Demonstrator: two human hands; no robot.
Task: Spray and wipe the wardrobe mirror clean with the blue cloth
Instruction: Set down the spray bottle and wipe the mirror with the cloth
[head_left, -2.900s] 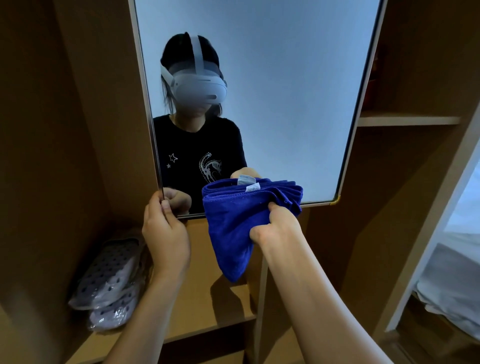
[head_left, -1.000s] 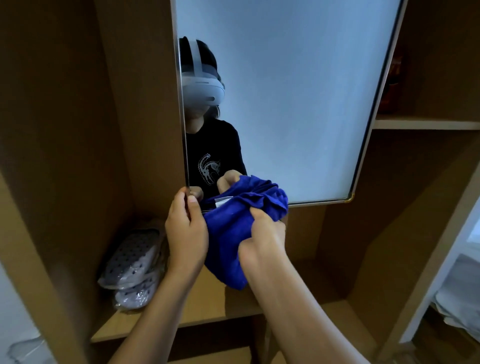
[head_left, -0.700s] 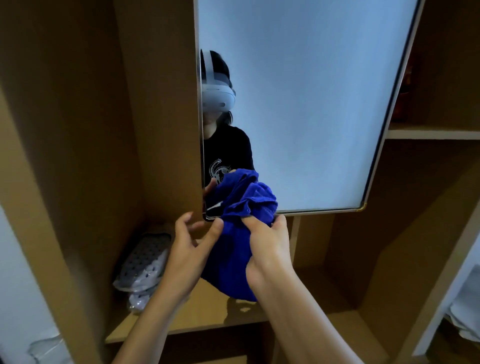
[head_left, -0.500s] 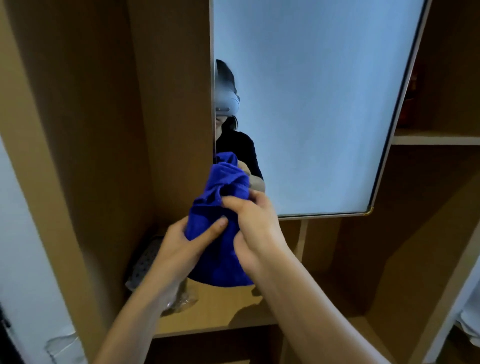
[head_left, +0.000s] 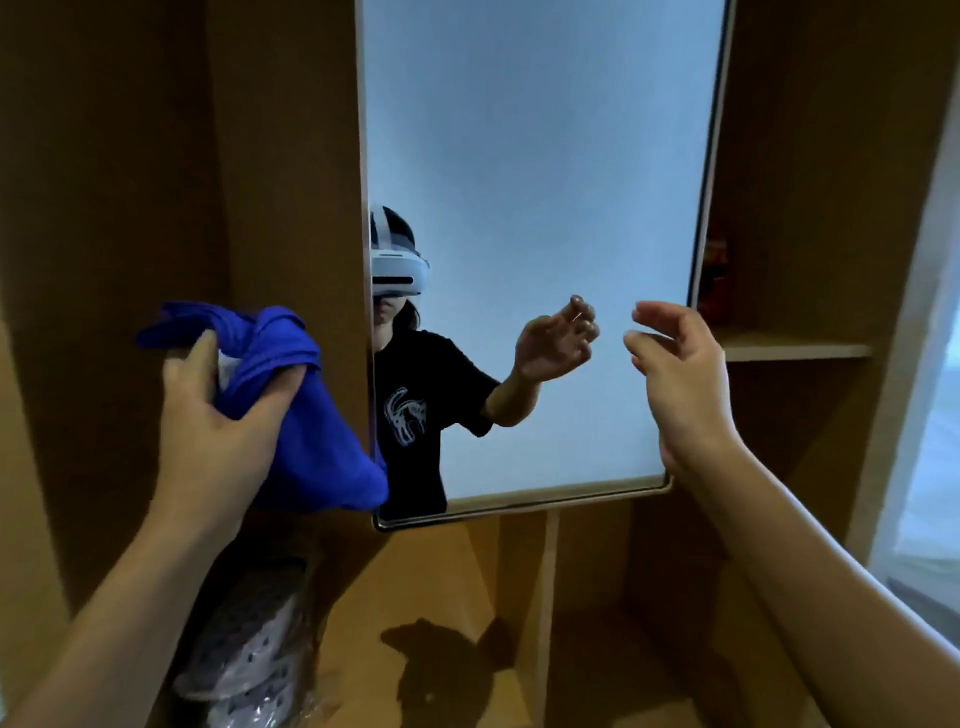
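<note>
A: Where is the blue cloth (head_left: 306, 415)?

B: Left of centre in the frame, bunched in the left hand (head_left: 218, 415). The fingers are wrapped round its upper folds and the rest hangs down, its lower right corner just overlapping the left edge of the wardrobe mirror (head_left: 535, 234).

A: And the right hand (head_left: 675, 374)?

B: Empty — fingers spread loosely and curled a little, raised in front of the glass at centre right, near the mirror's right edge. Whether the fingertips touch the glass I cannot tell. Its reflection shows just to its left.

A: How do the mirror's edges sit?

B: The mirror fills the upper middle of the frame, slightly tilted, with a thin dark frame. Its bottom edge runs across below centre, the lower right corner just beside the right wrist. The left edge meets a wooden panel (head_left: 291, 156) of the wardrobe.

A: Any room around it?

B: The glass between the two hands is unobstructed. To the right, an open compartment with a shelf (head_left: 795, 351) at mid height. Below the mirror, a lower wooden shelf (head_left: 441, 587) lies bare across the middle, with pale perforated slippers (head_left: 249, 654) in clear wrapping at lower left — under the left forearm.
</note>
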